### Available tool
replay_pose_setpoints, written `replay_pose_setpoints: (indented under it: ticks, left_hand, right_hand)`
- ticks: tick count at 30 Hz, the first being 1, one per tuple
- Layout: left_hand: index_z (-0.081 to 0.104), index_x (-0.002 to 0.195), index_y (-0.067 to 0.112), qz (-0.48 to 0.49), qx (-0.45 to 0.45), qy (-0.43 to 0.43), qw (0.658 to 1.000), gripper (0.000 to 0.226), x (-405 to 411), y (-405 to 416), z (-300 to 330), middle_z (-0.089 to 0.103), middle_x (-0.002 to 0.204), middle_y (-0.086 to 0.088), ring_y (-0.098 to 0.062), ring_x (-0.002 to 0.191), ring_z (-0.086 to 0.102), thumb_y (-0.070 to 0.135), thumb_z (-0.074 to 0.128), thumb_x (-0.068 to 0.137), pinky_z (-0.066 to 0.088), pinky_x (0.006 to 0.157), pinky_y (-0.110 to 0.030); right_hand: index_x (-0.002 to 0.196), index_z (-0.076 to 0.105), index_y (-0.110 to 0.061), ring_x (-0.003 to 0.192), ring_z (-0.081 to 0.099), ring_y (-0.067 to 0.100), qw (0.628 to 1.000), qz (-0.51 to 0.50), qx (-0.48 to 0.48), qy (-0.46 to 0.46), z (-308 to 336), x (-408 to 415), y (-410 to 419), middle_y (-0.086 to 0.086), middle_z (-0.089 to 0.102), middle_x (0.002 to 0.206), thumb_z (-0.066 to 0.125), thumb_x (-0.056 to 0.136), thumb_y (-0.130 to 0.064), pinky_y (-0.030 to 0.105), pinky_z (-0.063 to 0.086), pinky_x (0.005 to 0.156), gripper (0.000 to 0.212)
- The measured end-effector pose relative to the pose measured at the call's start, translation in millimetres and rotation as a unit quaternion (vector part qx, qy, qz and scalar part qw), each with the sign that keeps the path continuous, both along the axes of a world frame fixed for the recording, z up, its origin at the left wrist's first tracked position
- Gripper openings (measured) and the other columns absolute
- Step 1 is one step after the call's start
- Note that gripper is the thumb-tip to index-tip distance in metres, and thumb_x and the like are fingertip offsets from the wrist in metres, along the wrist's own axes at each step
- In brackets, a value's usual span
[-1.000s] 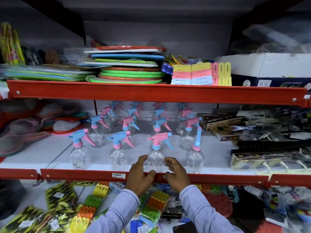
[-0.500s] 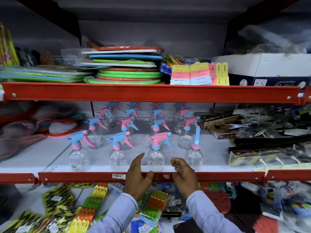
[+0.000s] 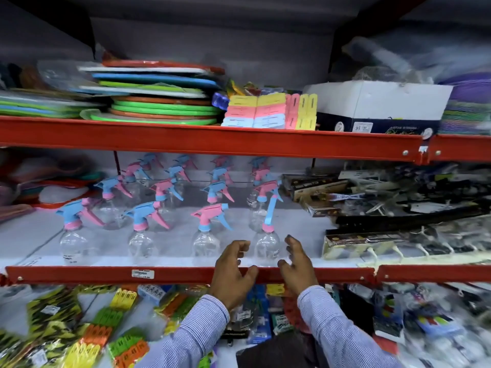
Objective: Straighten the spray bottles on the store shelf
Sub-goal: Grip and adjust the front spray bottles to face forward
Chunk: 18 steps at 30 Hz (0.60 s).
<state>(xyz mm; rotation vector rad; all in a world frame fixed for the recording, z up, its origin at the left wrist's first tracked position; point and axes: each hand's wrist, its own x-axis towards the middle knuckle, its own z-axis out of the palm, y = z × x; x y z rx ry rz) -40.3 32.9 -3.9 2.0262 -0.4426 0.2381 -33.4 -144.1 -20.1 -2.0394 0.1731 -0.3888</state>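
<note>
The spray bottles stood in four files running back from the red front rail (image 3: 186, 274) of the middle shelf, and the one that mattered was the rightmost front spray bottle (image 3: 267, 245), a clear bottle standing upright just behind the rail. Its long axis was vertical, but its blue trigger head (image 3: 272, 208) pointed up and away from the rail, whereas the three front bottles to its left, such as the pink-headed bottle (image 3: 206, 243), had their heads lying level. The left hand (image 3: 233, 272) and the right hand (image 3: 297, 266) rose over the rail on either side of that bottle, both with fingers spread and loosely curled, grasping nothing; whether any fingertip touched the plastic could not be told. Both hands looked about equally near. Behind the bottle another bottle (image 3: 259, 205) stood close, leaving little room to push back. To its right there was bare shelf before the flat packaged goods (image 3: 372, 240); to its left the gap to the pink-headed bottle was narrow. A turn in place seemed the safest move.
</note>
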Motion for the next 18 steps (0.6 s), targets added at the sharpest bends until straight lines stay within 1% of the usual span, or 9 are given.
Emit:
replay_pose_setpoints:
  ticks: [2,3,5,6,8,12,15,16,18]
  left_hand:
    - [0.048,0.121,0.026,0.008,0.011,0.009,1.000,0.048,-1.4,-15.8,2.4,0.057,0.125,0.003,-0.013,0.112,0.055,0.028,0.062,0.074,0.049,0.099,-0.035]
    - [0.048,0.122,0.025,0.012,0.017,0.015,1.000,0.048,-1.4,-20.6,2.2,0.056,0.127,0.003,-0.014,0.114,0.055,0.028,0.062,0.075,0.048,0.100,-0.036]
    - [0.047,0.124,0.024,0.024,0.025,0.021,0.999,0.048,-3.0,-31.5,2.6,0.054,0.131,0.001,-0.016,0.118,0.053,0.024,0.062,0.079,0.046,0.102,-0.038]
    - [0.047,0.125,0.023,0.032,0.026,0.022,0.999,0.047,-4.2,-36.2,2.8,0.053,0.132,0.000,-0.017,0.119,0.052,0.021,0.062,0.081,0.045,0.103,-0.038]
    - [0.047,0.127,0.021,0.047,0.032,0.022,0.998,0.047,-4.8,-42.6,2.7,0.052,0.134,-0.002,-0.019,0.120,0.051,0.018,0.061,0.082,0.044,0.102,-0.035]
    - [0.045,0.131,0.019,0.070,0.045,0.048,0.995,0.048,-2.7,-49.8,4.2,0.054,0.135,-0.004,-0.019,0.117,0.051,0.016,0.059,0.084,0.041,0.095,-0.027]
    - [0.041,0.136,0.016,0.072,0.035,0.064,0.995,0.053,-0.9,-51.3,8.9,0.050,0.141,-0.007,-0.024,0.127,0.048,0.015,0.057,0.086,0.039,0.106,-0.033]
    - [0.038,0.139,0.016,0.073,0.029,0.070,0.994,0.056,-0.9,-50.5,9.2,0.046,0.145,-0.007,-0.025,0.131,0.045,0.015,0.057,0.087,0.038,0.110,-0.037]
    - [0.033,0.143,0.016,0.078,0.018,0.079,0.994,0.060,-1.9,-49.4,9.4,0.040,0.149,-0.006,-0.026,0.134,0.041,0.017,0.057,0.087,0.036,0.113,-0.044]
  right_hand:
    - [0.144,0.025,-0.016,0.134,0.041,0.024,0.998,0.051,-0.006,0.032,4.6,7.9,-7.8,0.008,0.040,0.146,0.052,0.082,0.000,0.039,0.036,0.111,0.070]
    - [0.144,0.024,-0.016,0.133,0.042,0.024,0.997,0.066,-0.003,0.041,6.2,10.5,-8.7,0.008,0.042,0.145,0.052,0.082,0.000,0.039,0.036,0.111,0.071]
    - [0.141,0.030,-0.016,0.129,0.047,0.023,0.995,0.090,0.000,0.040,7.2,11.2,-13.1,0.007,0.050,0.137,0.052,0.080,0.002,0.036,0.037,0.110,0.067]
    - [0.139,0.034,-0.014,0.126,0.049,0.021,0.994,0.103,-0.003,0.036,6.8,10.1,-16.2,0.004,0.052,0.131,0.051,0.079,0.005,0.032,0.038,0.108,0.065]
    - [0.134,0.040,-0.012,0.119,0.051,0.017,0.993,0.118,-0.005,0.022,6.6,8.2,-21.7,-0.001,0.051,0.121,0.051,0.079,0.008,0.025,0.037,0.102,0.059]
    - [0.122,0.047,-0.013,0.104,0.056,0.016,0.994,0.110,0.010,0.006,0.5,-0.1,-25.2,0.001,0.054,0.115,0.051,0.078,0.007,0.022,0.040,0.091,0.048]
    - [0.113,0.048,-0.014,0.103,0.059,0.021,0.995,0.098,-0.004,-0.006,-1.8,-2.2,-26.6,0.005,0.056,0.116,0.054,0.077,0.003,0.023,0.044,0.085,0.041]
    - [0.114,0.048,-0.014,0.104,0.058,0.021,0.996,0.090,0.001,-0.006,-1.1,-1.1,-26.4,0.006,0.056,0.118,0.056,0.076,0.001,0.025,0.046,0.086,0.042]
    - [0.127,0.043,-0.012,0.112,0.055,0.022,0.997,0.079,0.014,0.009,1.6,2.5,-26.1,0.008,0.051,0.131,0.058,0.078,-0.003,0.031,0.046,0.096,0.052]
